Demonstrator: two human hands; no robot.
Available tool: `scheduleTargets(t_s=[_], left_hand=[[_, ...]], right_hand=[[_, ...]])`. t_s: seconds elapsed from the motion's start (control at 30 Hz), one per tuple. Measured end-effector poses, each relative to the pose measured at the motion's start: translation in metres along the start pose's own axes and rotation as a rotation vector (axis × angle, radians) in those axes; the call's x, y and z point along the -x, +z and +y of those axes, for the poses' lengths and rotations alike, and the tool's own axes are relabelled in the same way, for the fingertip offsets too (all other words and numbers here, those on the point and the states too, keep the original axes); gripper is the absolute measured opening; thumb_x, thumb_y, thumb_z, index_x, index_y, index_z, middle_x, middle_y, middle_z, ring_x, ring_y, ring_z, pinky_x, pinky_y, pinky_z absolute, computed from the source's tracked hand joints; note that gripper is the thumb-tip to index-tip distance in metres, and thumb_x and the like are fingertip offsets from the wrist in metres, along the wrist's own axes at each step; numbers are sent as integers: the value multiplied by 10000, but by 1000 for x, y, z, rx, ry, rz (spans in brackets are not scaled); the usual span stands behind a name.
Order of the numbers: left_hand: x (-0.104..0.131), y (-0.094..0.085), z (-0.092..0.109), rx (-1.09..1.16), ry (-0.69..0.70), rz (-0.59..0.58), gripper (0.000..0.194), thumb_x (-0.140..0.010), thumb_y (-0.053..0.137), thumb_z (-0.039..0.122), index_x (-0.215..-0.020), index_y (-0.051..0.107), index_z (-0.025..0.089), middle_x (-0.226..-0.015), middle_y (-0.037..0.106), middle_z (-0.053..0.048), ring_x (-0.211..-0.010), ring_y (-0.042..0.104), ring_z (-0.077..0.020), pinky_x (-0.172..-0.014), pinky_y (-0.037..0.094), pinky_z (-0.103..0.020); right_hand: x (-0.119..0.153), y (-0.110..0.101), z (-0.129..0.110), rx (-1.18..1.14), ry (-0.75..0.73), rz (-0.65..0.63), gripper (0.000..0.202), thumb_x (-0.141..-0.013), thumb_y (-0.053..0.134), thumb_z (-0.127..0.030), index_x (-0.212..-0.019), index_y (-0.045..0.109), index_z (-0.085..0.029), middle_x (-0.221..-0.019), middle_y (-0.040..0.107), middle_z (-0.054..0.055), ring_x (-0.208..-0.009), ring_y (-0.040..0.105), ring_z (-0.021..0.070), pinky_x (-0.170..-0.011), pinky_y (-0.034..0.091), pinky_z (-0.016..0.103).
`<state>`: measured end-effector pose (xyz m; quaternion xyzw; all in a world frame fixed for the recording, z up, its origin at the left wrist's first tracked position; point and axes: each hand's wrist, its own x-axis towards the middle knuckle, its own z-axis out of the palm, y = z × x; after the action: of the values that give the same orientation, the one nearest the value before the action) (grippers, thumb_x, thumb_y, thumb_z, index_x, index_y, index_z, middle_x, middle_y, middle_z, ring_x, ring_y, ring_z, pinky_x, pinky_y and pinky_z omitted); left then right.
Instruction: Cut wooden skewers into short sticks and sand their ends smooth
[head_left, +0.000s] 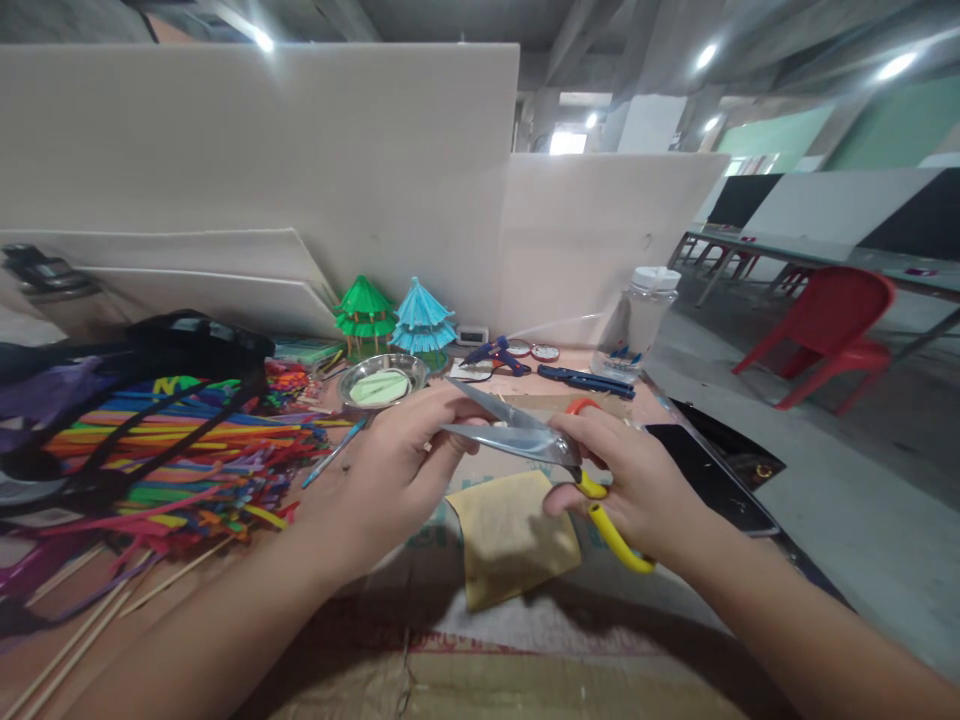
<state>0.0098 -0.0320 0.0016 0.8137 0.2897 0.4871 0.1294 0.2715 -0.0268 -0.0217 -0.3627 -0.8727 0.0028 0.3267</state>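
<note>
My right hand is closed around the yellow handle of a pair of scissors. Their metal blades are spread apart and point left, across the fingers of my left hand. That hand has its thumb and fingers pinched together by the blades; whatever lies between them is hidden or too small to name. Beneath both hands, a yellow sheet of paper lies on printed cardboard.
Colourful pipe cleaners and wooden sticks cover the left side. Behind stand a metal bowl, green and blue tiered paper models, a glue gun and a water bottle. A phone lies at the right edge.
</note>
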Motion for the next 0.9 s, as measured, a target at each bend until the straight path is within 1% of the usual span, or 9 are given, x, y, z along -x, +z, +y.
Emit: scheduleTargets(t_s=[0.13,0.23,0.37,0.53,0.67,0.77,0.83,0.9], left_hand=[[-2,6,1,58,-11,38,217,-953,509,63,-959,675,203,-841,662,5,-744,585,-118,-657,445,-224],[-2,8,0,82,-24,41,193,-969,507,99,-929,671,191,-811,650,-2,-728,579,-123,-638,441,-228],[-2,8,-2,103,-39,35,202,-989,499,139,-851,638,186,-779,620,5,-717,566,-120,-636,427,-230],[-3,9,-2,93,-97,16,245,-986,493,136,-764,585,182,-789,604,7,-740,550,-124,-666,415,-241],[-4,9,0,95,-132,1,260,-1004,505,204,-754,572,181,-800,599,9,-745,536,-119,-661,400,-239],[-4,9,-1,80,-133,2,275,-1010,510,239,-748,567,180,-787,593,11,-729,529,-115,-645,392,-237],[-5,8,-2,66,-116,10,262,-1000,516,212,-745,565,180,-792,598,12,-731,532,-114,-649,393,-236],[-6,7,-3,55,-84,4,244,-973,512,133,-740,564,182,-793,603,16,-734,538,-112,-654,395,-230]], right_hand=[[1,0,-1,64,-8,24,589,-873,547,-707,-1161,622,-199,-867,647,59,-804,601,212,-697,463,322],[1,-1,-1,95,-25,33,542,-887,570,-674,-1132,629,-194,-840,642,52,-777,594,203,-679,457,314],[1,-1,-2,118,-46,41,523,-903,554,-662,-1100,623,-183,-811,631,47,-733,575,194,-648,432,305],[1,-1,-2,136,-35,36,491,-924,563,-615,-1127,607,-170,-818,624,47,-701,555,185,-631,412,297],[1,1,-1,139,-23,34,468,-932,575,-587,-1129,611,-165,-829,630,52,-690,548,181,-625,411,294],[0,1,-1,145,-12,26,446,-939,571,-574,-1114,614,-167,-818,627,49,-686,547,182,-619,405,293],[-2,-1,-2,147,3,19,448,-939,553,-595,-1086,614,-176,-822,621,49,-707,553,190,-626,409,298],[-4,-2,-4,147,9,15,497,-908,557,-651,-1079,607,-187,-857,619,54,-763,564,206,-668,432,315]])
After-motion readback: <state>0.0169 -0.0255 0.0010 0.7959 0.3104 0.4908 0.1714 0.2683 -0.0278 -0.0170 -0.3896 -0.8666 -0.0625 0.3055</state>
